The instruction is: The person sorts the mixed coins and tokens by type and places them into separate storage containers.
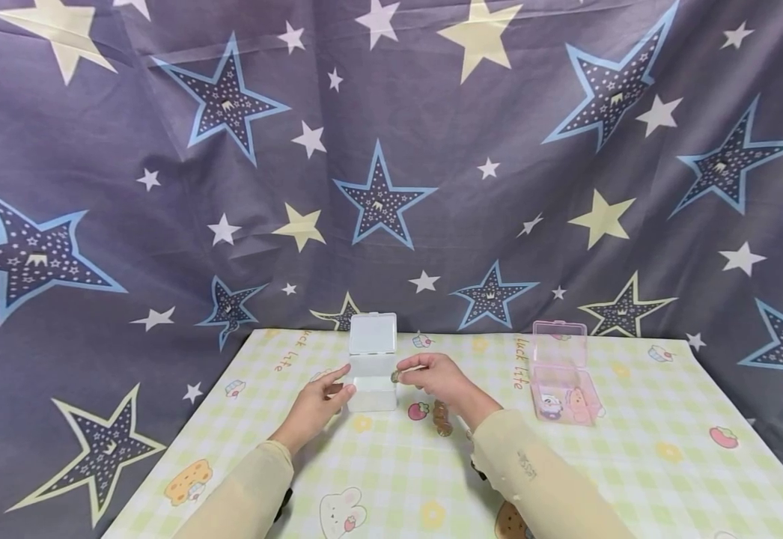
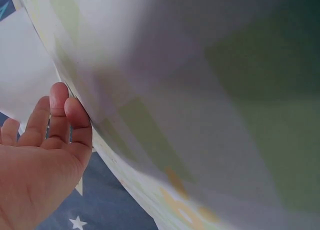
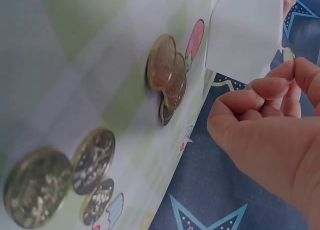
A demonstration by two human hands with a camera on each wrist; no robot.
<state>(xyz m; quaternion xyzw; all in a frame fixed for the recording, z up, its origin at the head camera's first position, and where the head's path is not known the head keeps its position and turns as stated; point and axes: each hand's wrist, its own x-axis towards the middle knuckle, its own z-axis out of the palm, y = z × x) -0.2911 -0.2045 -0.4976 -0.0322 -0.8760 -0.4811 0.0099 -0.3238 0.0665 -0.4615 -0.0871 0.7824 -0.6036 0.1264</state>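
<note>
Dark cloth printed with stars hangs behind a table [image 1: 378, 479] spread with a pale green checked cover. Leftmost, the left hand [image 1: 314, 412] is at the near left side of a white box [image 1: 373, 402], fingers fairly straight and a little apart; its grip is released, at most resting lightly against the wall, though exact contact is hard to tell. That seems a sound way to steady the box, with the fingers clear of its mouth. Its lid [image 1: 373, 334] stands raised at the back. At the box's right wall is a small coin [image 1: 395, 376], pinched by the right hand [image 1: 442, 380]; whether coin and wall touch is unclear. To handle it well, I would hold the coin by its edge, bring it fully over the rim, and let go low so it doesn't catch or bounce. The right grip is closed to a coin's thickness, thumb against finger, with the other fingers loosely bent. Below that hand, more coins [image 3: 161, 62] lie on the cover, some overlapping; sliding one aside first should make it easier to lift. Farther right sits a clear pink box [image 1: 587, 414], lid up, with small cartoon pieces inside.
</note>
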